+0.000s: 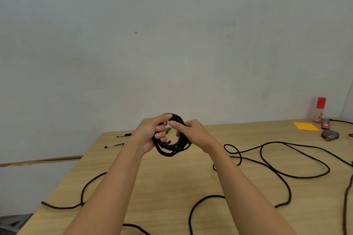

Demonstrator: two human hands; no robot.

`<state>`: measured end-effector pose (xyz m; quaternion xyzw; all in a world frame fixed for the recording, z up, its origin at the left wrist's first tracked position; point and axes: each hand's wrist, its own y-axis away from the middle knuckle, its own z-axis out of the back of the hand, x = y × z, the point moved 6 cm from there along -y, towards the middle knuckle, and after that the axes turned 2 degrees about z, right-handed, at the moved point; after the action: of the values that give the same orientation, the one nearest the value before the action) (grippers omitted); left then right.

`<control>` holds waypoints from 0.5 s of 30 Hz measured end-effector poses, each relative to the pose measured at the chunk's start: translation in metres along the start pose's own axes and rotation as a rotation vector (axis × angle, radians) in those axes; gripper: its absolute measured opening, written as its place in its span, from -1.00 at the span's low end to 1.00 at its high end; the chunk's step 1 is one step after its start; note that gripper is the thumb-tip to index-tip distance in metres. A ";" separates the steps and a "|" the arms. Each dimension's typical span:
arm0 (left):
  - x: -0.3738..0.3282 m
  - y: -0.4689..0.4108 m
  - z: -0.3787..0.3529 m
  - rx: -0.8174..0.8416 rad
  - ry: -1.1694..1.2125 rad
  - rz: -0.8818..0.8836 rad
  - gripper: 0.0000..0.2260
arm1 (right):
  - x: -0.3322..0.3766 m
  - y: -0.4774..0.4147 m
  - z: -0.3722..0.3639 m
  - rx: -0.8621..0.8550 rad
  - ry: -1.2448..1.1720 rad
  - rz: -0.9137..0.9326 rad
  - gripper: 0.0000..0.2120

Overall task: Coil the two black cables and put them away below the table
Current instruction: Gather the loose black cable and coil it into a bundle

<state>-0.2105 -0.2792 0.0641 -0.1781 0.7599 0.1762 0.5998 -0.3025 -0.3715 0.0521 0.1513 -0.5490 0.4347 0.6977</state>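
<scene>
Loose black cable [298, 177] sprawls along the table's [172, 183] near edge and right side; toward the far edge, I see left hand [148, 135] and right hand [193, 133] both gripping the coiled cable [169, 151].

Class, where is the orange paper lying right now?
In the head view, the orange paper lies far right on the table, just left of the red-capped bottle.

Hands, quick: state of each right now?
Left hand: fingers curled round the coiled black cable, holding it.
Right hand: grips the same coil's other side, index finger lying along it.
</scene>
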 end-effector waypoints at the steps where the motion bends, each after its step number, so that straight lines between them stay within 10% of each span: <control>1: 0.000 -0.001 0.003 -0.033 0.073 -0.022 -0.75 | -0.003 0.001 0.002 0.023 -0.059 0.005 -0.60; 10: -0.021 -0.008 0.044 -0.376 0.662 -0.316 -0.76 | -0.047 0.021 0.019 0.153 0.273 -0.168 -0.70; 15: -0.024 -0.009 0.035 -0.611 -0.121 -0.389 -0.69 | -0.004 0.025 -0.013 0.387 0.869 -0.013 -0.75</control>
<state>-0.1711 -0.2688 0.0789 -0.4793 0.5873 0.2878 0.5852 -0.3134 -0.3501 0.0377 0.0858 -0.1142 0.5477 0.8244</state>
